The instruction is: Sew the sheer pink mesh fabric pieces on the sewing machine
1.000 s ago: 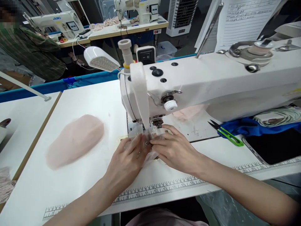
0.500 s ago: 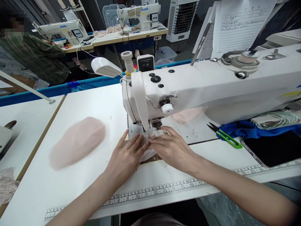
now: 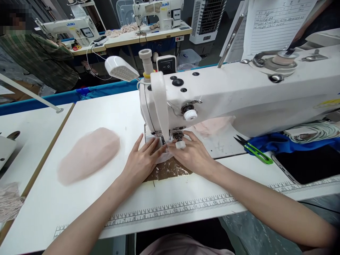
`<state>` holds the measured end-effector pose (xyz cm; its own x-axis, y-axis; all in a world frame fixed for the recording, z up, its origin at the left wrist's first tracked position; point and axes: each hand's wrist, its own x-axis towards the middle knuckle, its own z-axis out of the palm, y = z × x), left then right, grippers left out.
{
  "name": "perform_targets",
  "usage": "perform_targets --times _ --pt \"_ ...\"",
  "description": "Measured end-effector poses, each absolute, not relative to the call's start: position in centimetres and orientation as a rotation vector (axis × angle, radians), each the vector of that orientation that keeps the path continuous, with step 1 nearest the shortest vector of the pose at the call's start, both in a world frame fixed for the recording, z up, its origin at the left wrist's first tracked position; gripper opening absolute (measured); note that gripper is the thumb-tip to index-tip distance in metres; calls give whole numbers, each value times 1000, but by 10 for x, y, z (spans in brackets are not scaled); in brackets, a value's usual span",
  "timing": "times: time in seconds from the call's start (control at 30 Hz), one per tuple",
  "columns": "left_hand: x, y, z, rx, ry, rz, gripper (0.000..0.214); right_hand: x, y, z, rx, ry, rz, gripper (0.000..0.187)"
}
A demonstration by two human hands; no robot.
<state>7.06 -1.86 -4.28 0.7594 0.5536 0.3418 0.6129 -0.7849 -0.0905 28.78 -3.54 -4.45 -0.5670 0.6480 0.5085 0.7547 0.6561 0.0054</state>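
A small piece of sheer whitish fabric (image 3: 165, 157) lies under the presser foot of a white sewing machine (image 3: 228, 92). My left hand (image 3: 140, 157) rests on the fabric just left of the needle area, fingers spread and lying flat. On the other side, my right hand (image 3: 191, 153) touches the fabric with its fingers apart around the presser foot; the machine head partly hides those fingertips. Both thumbs come close together in front of the needle. A brown taped patch (image 3: 172, 168) shows on the table beneath the hands.
A pale pink fabric piece (image 3: 89, 156) lies to the left, another pink piece (image 3: 212, 125) behind the needle. Green thread snips (image 3: 256, 151), a blue cloth (image 3: 262, 143) and a phone (image 3: 308, 164) are at right. A printed ruler (image 3: 170, 212) runs along the front edge. A person (image 3: 39, 60) sits beyond.
Both hands and the sheer fabric have moved slightly away from me, further under the presser foot. More of the brown patch now shows in front. The camera view has shifted a little.
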Motion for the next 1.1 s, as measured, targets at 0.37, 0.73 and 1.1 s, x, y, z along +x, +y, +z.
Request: perform_targets --times 0.37,0.73,1.1 --pt "71 -22 -34 -3157 -1256 -642 30 291 -41 -43 -1009 -2283 -128 22" --pt "73 1 -38 -3162 -1458 -831 25 288 -29 -40 -1183 -2064 48 25" --pt "77 -4 -26 -3185 -1664 -855 44 287 -29 -47 -1217 -2099 -32 27"
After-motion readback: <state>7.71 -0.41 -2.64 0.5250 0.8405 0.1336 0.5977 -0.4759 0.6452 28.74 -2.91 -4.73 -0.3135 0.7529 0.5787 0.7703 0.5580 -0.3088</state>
